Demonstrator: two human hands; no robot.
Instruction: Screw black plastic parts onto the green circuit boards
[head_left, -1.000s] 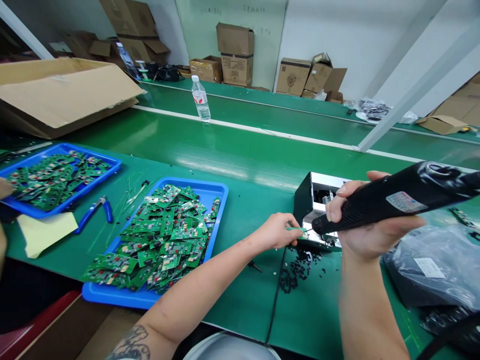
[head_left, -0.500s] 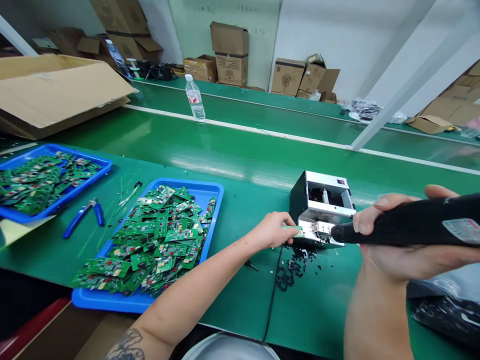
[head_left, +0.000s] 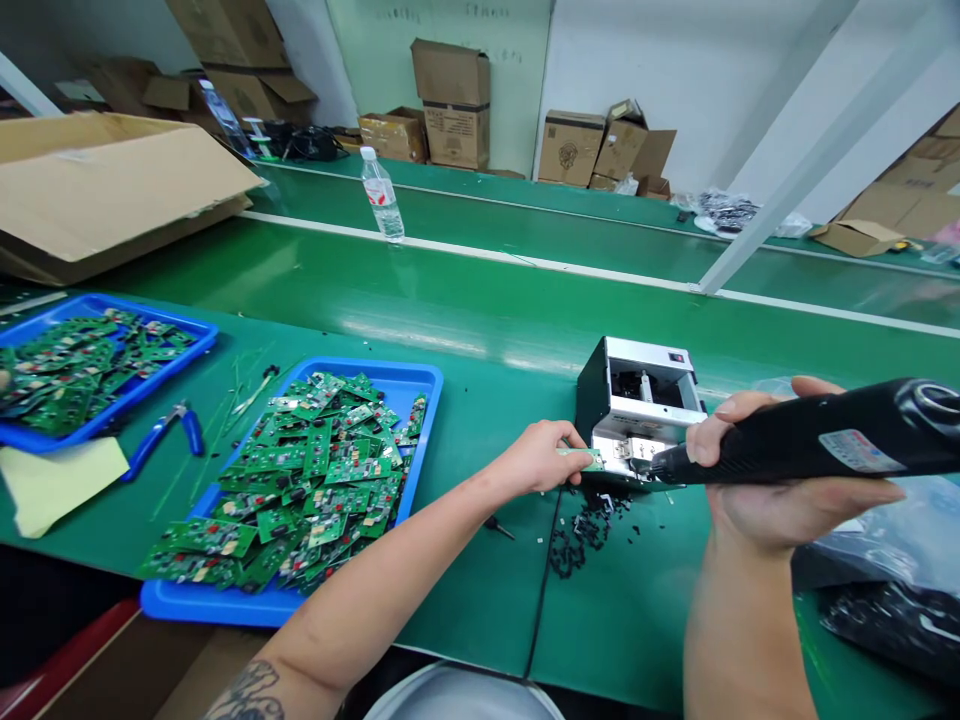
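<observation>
our left hand held a small green circuit board against the lower front of a boxy machine with a black side and bright metal casing, right of centre in the frame; its fingers were pinched together on the board; our right hand gripped a black electric screwdriver lying nearly level, with the fingers wrapped round its body and its thin tip just beside the board at the metal front; black plastic bits lay scattered on the green desk below the machine, near a small black-handled screwdriver and a black cable; left of our forearm, a blue tray was heaped with green circuit boards, and a second blue tray of boards sat at the left edge; blue-handled pliers and a sheet of pale yellow paper lay between and below them; a dark plastic bag lay at lower right; further back, a water bottle stood on a green conveyor belt, an opened cardboard box sat at upper left, and stacked cartons stood along the far wall.
</observation>
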